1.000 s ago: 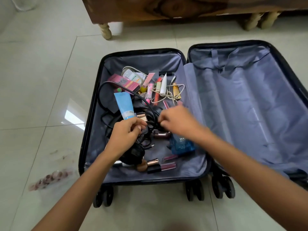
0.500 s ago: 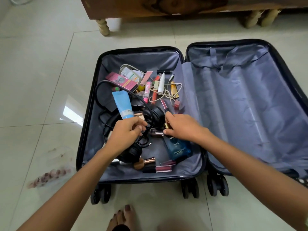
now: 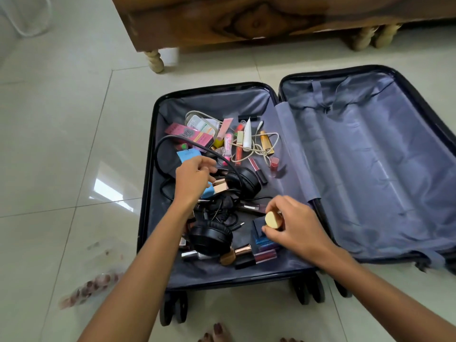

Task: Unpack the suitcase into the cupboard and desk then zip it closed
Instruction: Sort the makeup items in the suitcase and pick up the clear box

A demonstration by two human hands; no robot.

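Here, the suitcase lies open flat on the tiled floor, its left half full of small clutter and its right half showing only lining. Left hand is down among the items at the left, fingers curled over the blue tube and a rose-gold capped piece; whether it is truly clamped on either I cannot tell, the fingers hide the contact. Just beside it lie the black headphones, their cable looped across the cosmetics. Further right, the right hand is closed around the round gold cap of the blue perfume bottle, thumb and fingers pinched on the cap. Judgement: the step is gathering loose toiletries for the cupboard or desk. Better to take the bottle by its body than by the cap, which could pull off and let the glass drop. The left hand should free its pieces from the cable before lifting, or the headphones and the lip glosses near the front rim may drag along. Most of the unpacking looks still to do.
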